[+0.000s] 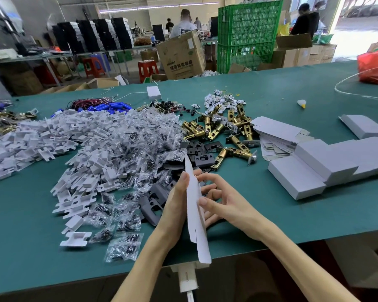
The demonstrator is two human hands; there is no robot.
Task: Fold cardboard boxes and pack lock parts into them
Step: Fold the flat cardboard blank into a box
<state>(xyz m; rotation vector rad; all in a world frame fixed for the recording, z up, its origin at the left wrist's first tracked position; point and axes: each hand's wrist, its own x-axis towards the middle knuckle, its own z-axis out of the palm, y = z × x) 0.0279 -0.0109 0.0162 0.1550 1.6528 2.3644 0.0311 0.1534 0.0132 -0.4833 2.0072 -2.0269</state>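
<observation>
A flat box (193,205), still unfolded, stands on edge above the near edge of the tabletop (292,214), its white face turned left and its lower end hanging past the edge; the left hand (175,201) grips it with the thumb up along the left face and the fingers round the other side; the right hand (225,203) pinches it from the right, thumb on the card and fingers loosely curled; just beyond the hands lie black plates (201,149), and past them a heap of brass latches (227,127); to the left spreads a pile of clear screw bags (135,140), then white plastic pieces (52,136) toward the left edge; to the right sit a stack of flat blanks (277,136) and folded boxes (297,179) in a row toward the right edge; a red bag (374,66) rests at the far right corner.
</observation>
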